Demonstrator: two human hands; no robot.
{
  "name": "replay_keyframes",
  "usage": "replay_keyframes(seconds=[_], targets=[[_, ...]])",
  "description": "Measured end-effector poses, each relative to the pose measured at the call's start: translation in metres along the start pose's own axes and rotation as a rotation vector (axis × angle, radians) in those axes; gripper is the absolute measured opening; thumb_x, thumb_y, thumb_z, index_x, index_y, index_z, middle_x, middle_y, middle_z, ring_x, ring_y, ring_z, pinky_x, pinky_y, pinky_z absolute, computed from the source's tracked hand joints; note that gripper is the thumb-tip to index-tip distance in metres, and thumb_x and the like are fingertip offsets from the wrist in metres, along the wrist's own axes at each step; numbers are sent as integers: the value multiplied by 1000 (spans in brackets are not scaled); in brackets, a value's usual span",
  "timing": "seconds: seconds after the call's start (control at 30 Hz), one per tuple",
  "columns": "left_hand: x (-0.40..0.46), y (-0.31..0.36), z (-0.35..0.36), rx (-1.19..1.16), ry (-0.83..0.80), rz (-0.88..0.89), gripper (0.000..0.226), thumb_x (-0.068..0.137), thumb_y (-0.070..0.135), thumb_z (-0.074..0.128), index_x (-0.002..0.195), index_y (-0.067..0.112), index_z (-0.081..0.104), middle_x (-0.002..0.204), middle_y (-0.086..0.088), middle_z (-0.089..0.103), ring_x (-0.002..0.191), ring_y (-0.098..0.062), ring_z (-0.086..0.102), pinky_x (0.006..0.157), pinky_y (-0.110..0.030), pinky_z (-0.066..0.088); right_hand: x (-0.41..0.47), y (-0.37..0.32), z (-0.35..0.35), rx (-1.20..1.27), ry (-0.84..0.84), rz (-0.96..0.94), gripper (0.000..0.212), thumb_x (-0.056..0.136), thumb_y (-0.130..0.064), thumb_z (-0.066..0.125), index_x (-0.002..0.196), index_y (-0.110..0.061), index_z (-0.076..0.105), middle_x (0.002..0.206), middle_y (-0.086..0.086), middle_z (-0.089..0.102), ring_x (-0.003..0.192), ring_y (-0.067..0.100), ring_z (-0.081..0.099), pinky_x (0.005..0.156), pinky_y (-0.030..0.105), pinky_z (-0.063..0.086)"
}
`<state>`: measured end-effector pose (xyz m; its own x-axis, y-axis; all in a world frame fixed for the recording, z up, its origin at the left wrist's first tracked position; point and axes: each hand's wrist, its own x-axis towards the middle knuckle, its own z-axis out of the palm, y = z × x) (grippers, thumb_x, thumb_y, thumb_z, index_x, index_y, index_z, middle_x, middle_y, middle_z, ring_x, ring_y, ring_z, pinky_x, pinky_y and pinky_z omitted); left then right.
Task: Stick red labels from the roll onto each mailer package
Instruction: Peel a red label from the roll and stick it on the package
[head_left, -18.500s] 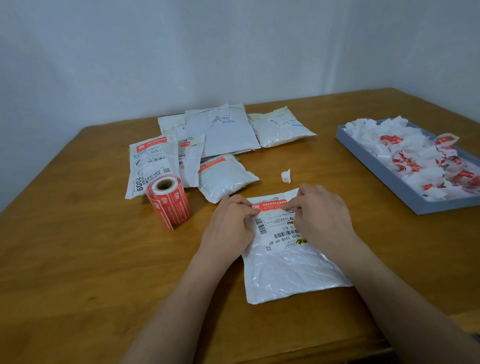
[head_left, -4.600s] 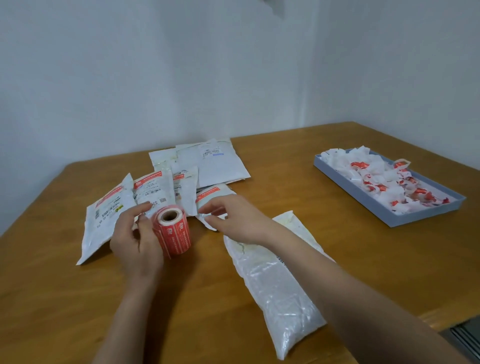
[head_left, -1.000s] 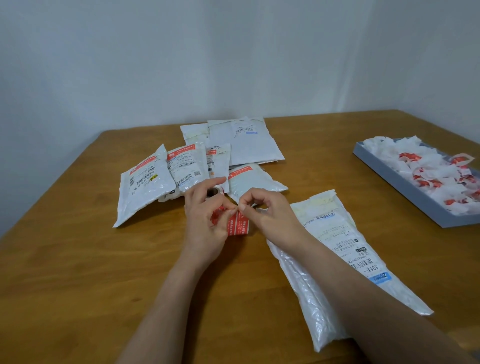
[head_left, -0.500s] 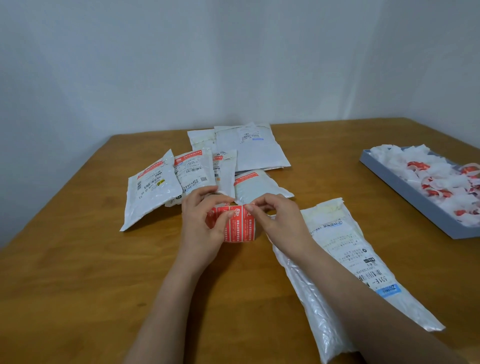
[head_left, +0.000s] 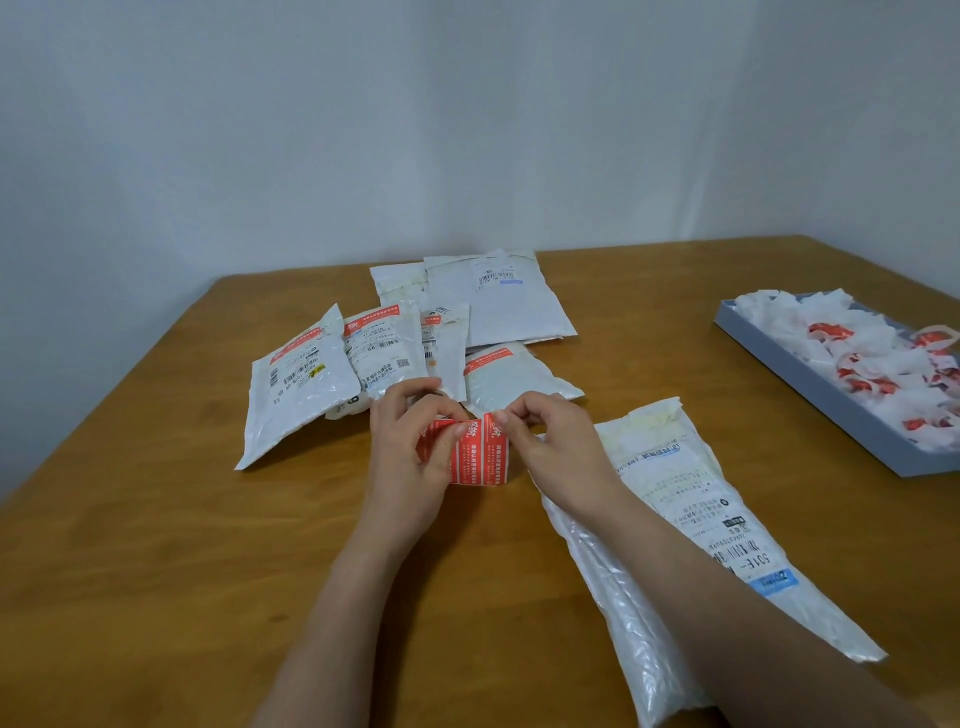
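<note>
Gripping label roll (head_left: 475, 457) with your left hand (head_left: 410, 457); your right hand (head_left: 556, 447) pinches label edge; long mailer (head_left: 691, 525) right, near.

The long mailer (head_left: 691, 525) reads "501E-", upside down; another mailer (head_left: 298, 384) perhaps shows "69".

Since a second ago the label roll (head_left: 475, 454) stands more upright beside the long mailer (head_left: 691, 525), and the right hand (head_left: 558, 447) now pinches its top edge, peeling.
</note>
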<state>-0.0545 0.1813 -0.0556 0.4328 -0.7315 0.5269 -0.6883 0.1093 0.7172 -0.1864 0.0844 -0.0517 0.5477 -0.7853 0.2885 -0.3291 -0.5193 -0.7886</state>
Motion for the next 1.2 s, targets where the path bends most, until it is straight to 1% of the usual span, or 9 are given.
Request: replay_keyframes(seconds=[0.23, 0.5, 0.63, 0.77, 0.87, 0.97, 1.0, 1.1, 1.2], targets=[[0, 0, 1, 8, -6, -9, 31, 88, 18, 66, 88, 46, 52, 119, 13, 40, 116, 16, 30, 86, -2, 31, 1, 2, 1, -7, 28, 18, 24, 93, -37, 58, 81, -17, 63, 88, 0, 66, 89, 8, 57, 73, 13, 43], [0, 0, 1, 3, -11, -6, 29, 88, 16, 66, 88, 42, 54, 121, 12, 42, 116, 15, 30, 84, 4, 30, 3, 2, 2, -4, 36, 28, 23, 93, -37, 58, 80, -18, 61, 89, 1, 67, 83, 7, 59, 68, 7, 43], [0, 0, 2, -24, -15, -2, 34, 88, 15, 66, 87, 46, 53, 120, 12, 42, 118, 8, 34, 88, -9, 35, 2, 2, 2, 9, 48, 23, 23, 93, -37, 58, 82, -17, 62, 89, 1, 67, 81, 6, 59, 67, 4, 43], [0, -4, 1, -60, 17, 4, 32, 88, 13, 66, 90, 43, 56, 119, 10, 45, 118, 2, 39, 92, -19, 41, 0, 2, -1, -1, 12, 5, 21, 92, -42, 56, 90, -22, 63, 94, -3, 66, 94, 5, 56, 71, 7, 41], [0, -5, -1, -52, 27, 9, 30, 89, 12, 65, 100, 39, 59, 121, 8, 44, 118, 4, 39, 95, -22, 44, -2, 3, -1, -41, -17, -16, 21, 91, -42, 58, 93, -21, 65, 92, -5, 65, 94, 5, 53, 73, 10, 40], [-1, -1, 0, -130, 4, -86, 45, 89, 16, 65, 119, 46, 50, 128, 10, 37, 118, 14, 37, 86, -14, 49, -1, 4, 0, -46, -22, -5, 19, 92, -40, 58, 87, -22, 63, 88, -5, 65, 91, 6, 54, 73, 14, 42], [-1, -1, 1, -140, 7, -108, 51, 89, 18, 67, 125, 47, 46, 131, 10, 38, 120, 12, 38, 88, -14, 48, -1, 5, 0, -36, -21, -5, 20, 92, -39, 58, 86, -21, 64, 87, -6, 65, 89, 7, 56, 73, 15, 44], [-2, 1, 3, -245, -17, -207, 60, 86, 21, 70, 134, 45, 42, 135, 13, 45, 124, -2, 47, 96, -26, 49, 0, 3, 0, 9, -31, -2, 23, 92, -37, 60, 84, -17, 65, 84, -5, 66, 81, 7, 61, 68, 13, 47], [-2, 2, 4, -349, -6, -299, 64, 84, 17, 72, 137, 36, 42, 128, 13, 51, 115, 1, 53, 89, -20, 52, 0, 3, 1, 12, -36, 5, 24, 93, -36, 59, 81, -15, 64, 80, -6, 65, 76, 6, 61, 66, 14, 48]])
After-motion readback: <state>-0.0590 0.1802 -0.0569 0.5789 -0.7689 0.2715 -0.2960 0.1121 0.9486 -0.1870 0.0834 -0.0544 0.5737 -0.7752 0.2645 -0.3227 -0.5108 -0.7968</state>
